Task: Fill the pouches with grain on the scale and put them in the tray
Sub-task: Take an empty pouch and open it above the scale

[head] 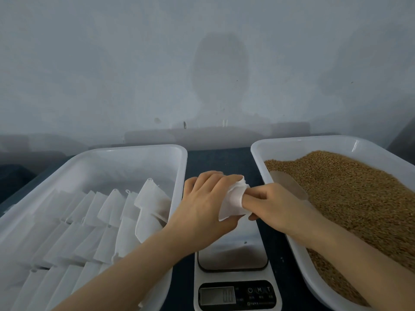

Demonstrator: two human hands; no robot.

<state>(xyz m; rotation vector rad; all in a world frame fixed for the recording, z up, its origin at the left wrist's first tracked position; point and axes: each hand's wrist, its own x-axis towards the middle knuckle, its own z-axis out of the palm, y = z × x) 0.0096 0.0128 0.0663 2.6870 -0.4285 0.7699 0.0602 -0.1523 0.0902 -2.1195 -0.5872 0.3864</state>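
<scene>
The left hand [202, 203] is gripping a white pouch [231, 205], fingers curled round its far side. The right hand [274, 203] is pushing its fingers into the pouch mouth, with the thumb pinching from below. Both are hovering just above the scale [233, 265] on the dark worktop [220, 160].

To do this well, the fingers should be spreading the mouth wide and round, so the pouch takes grain [348, 194] without spilling. The grain is lying just right of the right hand, with a scoop [289, 185] beside its knuckles.

The pouch tray [134, 151], left of the left hand, is holding flat pouches.

The scale's display [216, 296] seems to be reading zero; beside it are a power symbol, "M" and "T". The smaller print is unreadable.
</scene>
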